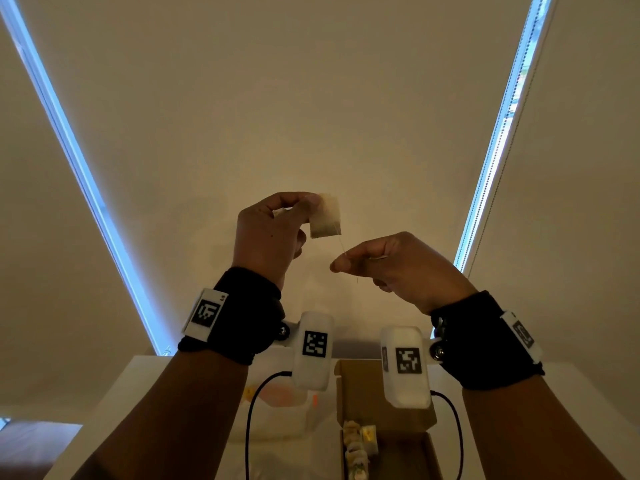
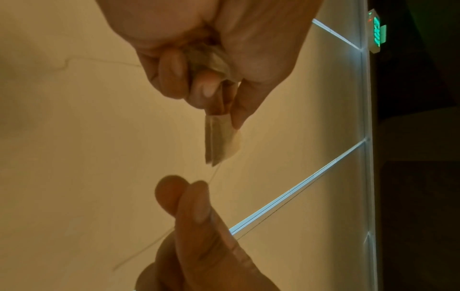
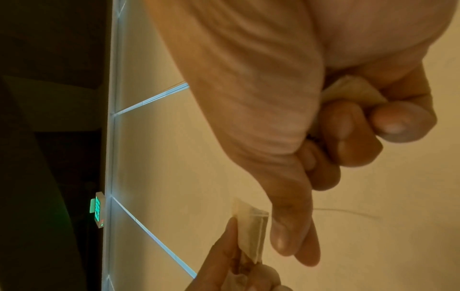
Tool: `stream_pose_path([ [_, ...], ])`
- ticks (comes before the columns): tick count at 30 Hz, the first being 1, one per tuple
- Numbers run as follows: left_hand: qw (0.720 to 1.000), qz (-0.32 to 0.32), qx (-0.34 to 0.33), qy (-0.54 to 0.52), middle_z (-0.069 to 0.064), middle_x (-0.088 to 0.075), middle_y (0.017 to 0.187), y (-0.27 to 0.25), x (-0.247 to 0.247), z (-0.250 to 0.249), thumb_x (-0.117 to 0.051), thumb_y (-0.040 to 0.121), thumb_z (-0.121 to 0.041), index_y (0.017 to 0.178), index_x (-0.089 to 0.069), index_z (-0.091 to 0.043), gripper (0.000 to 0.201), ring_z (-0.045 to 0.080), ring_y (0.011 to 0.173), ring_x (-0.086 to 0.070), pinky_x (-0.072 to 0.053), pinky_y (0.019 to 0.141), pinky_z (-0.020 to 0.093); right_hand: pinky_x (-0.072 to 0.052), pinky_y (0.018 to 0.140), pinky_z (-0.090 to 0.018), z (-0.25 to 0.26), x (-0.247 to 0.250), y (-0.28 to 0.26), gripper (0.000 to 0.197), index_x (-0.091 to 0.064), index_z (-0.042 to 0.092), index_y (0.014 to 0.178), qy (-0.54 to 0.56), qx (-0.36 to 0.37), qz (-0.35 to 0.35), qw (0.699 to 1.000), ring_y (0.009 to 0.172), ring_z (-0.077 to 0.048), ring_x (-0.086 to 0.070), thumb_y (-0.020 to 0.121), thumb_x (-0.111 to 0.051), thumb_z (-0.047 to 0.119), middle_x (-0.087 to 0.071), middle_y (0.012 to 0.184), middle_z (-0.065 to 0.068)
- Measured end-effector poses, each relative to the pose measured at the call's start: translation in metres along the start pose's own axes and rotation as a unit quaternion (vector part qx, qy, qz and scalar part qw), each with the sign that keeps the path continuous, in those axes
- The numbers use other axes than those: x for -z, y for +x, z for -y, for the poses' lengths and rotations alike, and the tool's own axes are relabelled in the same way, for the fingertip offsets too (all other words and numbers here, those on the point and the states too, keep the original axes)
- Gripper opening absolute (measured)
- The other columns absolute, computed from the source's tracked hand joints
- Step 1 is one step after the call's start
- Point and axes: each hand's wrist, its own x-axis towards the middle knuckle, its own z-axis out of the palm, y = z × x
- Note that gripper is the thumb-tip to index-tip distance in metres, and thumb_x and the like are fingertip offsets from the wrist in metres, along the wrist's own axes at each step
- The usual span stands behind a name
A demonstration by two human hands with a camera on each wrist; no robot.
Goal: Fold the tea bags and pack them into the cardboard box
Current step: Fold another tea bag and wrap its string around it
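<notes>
Overhead, a pale cream roller blind [image 1: 311, 98] fills most of the head view, with bright blue-white strips of daylight [image 1: 69, 140] running down at 10 o'clock and 2 o'clock. A green lit exit sign [image 2: 377, 29] shows at the edge of both wrist views. Black fabric wrist straps [image 1: 242, 317] carry white camera housings with square black-and-white markers [image 1: 313, 344]; these housings hang in front of the open brown cardboard box [image 1: 367, 393] and hide part of it. The box sits on a white table [image 1: 138, 382] at 6 o'clock. A row of folded pale tea bags [image 1: 356, 445] lies inside the box along its left wall. Left of the box lies something pale and pinkish, too blurred to identify.

The left hand [image 1: 270, 237] is raised in the air well above the box, thumb and fingers pinching a small, square, translucent beige paper tea bag [image 1: 325, 216], which sticks out at the hand's 2 o'clock. More crumpled paper sits bunched inside its curled fingers. A thin string [image 1: 341, 245] runs from the bag's lower corner toward 5 o'clock to the right hand [image 1: 398, 268], which pinches it between thumb and forefinger; a loose end trails beyond. The right wrist view shows pale crumpled paper also tucked under that hand's curled fingers.
</notes>
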Motion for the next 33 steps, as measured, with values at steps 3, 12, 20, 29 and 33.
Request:
stream_pose_path([
  [3,1.000,0.001,0.006,-0.004,0.006,-0.076,0.085,0.000,-0.001,0.002,-0.069,0.092,-0.017,0.094,-0.079,-0.015,0.010,0.016,0.051,-0.040,-0.035,0.048,0.026,-0.040,0.066,-0.025,0.002,-0.004,-0.003,0.017,-0.079,0.030,0.103,0.002,0.021,0.031,0.999,0.051,-0.006,-0.049,0.093,-0.067,0.034,-0.074,0.080,0.022],
  [12,0.987,0.098,0.095,-0.088,0.011,-0.062,0.085,0.004,0.003,0.001,-0.065,0.098,-0.021,0.100,-0.073,-0.009,0.015,0.013,0.049,-0.033,-0.025,0.048,0.026,-0.039,0.064,-0.031,-0.005,-0.007,0.000,0.017,-0.080,0.036,0.102,0.014,0.017,0.070,0.997,0.067,-0.026,-0.035,0.094,-0.065,0.039,-0.077,0.095,0.015],
  [20,0.987,0.154,0.018,0.034,0.005,-0.062,0.067,-0.001,0.007,0.004,-0.067,0.097,-0.027,0.097,-0.075,-0.014,0.015,0.015,0.051,-0.035,-0.028,0.046,0.023,-0.035,0.059,-0.026,0.007,0.017,0.013,0.025,-0.081,0.023,0.098,0.067,0.025,0.029,0.997,0.055,-0.008,-0.034,0.096,-0.061,0.037,-0.039,0.077,-0.012],
  [29,0.951,0.136,-0.145,0.236,-0.002,-0.076,0.075,0.000,0.002,0.010,-0.072,0.093,-0.033,0.094,-0.080,-0.024,0.012,0.018,0.071,-0.068,-0.053,0.067,0.031,-0.039,0.066,-0.024,0.014,0.022,0.026,0.026,-0.080,0.021,0.088,-0.016,-0.003,-0.067,0.998,0.054,-0.003,-0.047,0.092,-0.068,0.044,-0.059,0.057,0.021],
  [33,0.940,0.118,-0.164,0.275,-0.005,-0.071,0.070,0.005,0.002,0.016,-0.072,0.093,-0.035,0.086,-0.079,-0.024,0.014,0.013,0.062,-0.059,-0.044,0.058,0.020,-0.041,0.067,-0.024,0.010,0.014,0.025,0.025,-0.080,0.025,0.088,-0.008,-0.004,-0.084,0.996,0.053,0.000,-0.050,0.096,-0.064,0.042,-0.060,0.057,0.020],
])
